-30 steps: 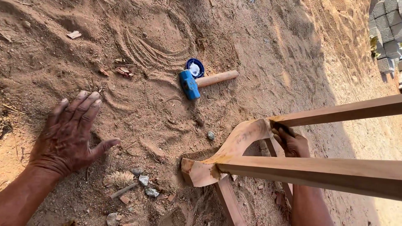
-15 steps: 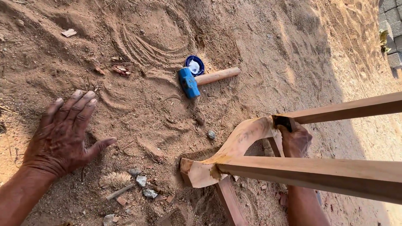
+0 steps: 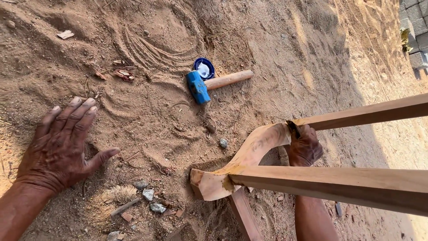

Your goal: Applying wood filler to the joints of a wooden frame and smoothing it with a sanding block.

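My left hand lies flat on the sandy ground with its fingers spread and holds nothing. My right hand reaches up from under a wooden frame and is closed around a small dark tool, whose tip touches the joint where the curved piece meets the upper rail. The lower rail crosses in front of my right forearm. A hammer with a blue head and a wooden handle lies on the sand beyond the frame, away from both hands.
A round blue lid lies beside the hammer head. Small stones and wood scraps sit near my left hand. Grey paving blocks are stacked at the top right. Another frame leg digs into the sand.
My right hand has curled tighter and turned at the frame joint, with the dark tool now against the upper rail's end. My left hand stays flat on the sand.
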